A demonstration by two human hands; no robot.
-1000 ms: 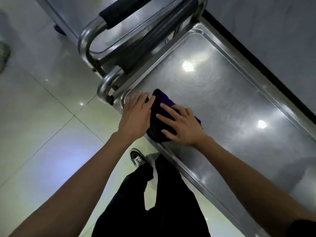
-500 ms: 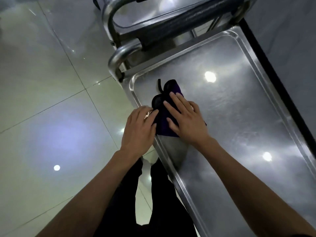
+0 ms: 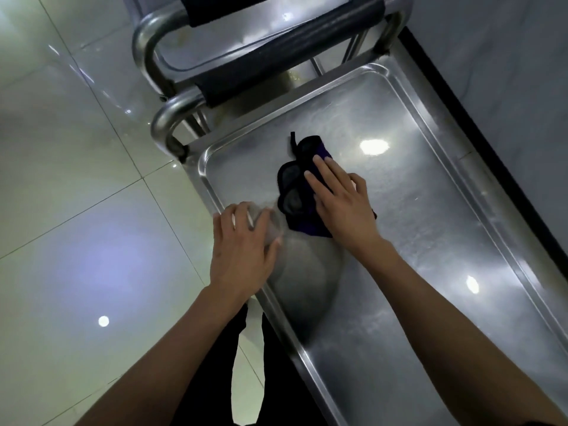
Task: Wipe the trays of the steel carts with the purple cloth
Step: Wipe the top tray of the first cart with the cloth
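My right hand [image 3: 344,204] lies flat on the purple cloth [image 3: 302,192], fingers straight and a little spread, palm bearing down; nothing is pinched, the cloth is simply trapped between my hand and the steel. I judge that is on purpose: a flat palm spreads the pressure over the bunched fabric so it drags across the metal instead of rolling up. The cloth sticks out past my fingertips toward the handle end of the tray [image 3: 430,229] and a little to the near side of my palm, with a thin loop or tag poking up at its far tip; the heel of my hand covers its nearer part. My left hand [image 3: 242,241] sits on the tray's near long rim, close to the near corner at the handle end, fingers loosely bent over the edge and holding nothing I can make out. I read it as a brace to keep the cart from rolling while I push. It is just beside the cloth, not touching it. The cloth lies near that same corner, well apart from the far long rim along the wall [image 3: 507,72]. Beyond the short rim rise the padded push handle [image 3: 285,56] and a second cart's handle [image 3: 196,10]. Tiled floor [image 3: 76,179] lies to the left. Most of the tray toward me looks yet to be wiped.
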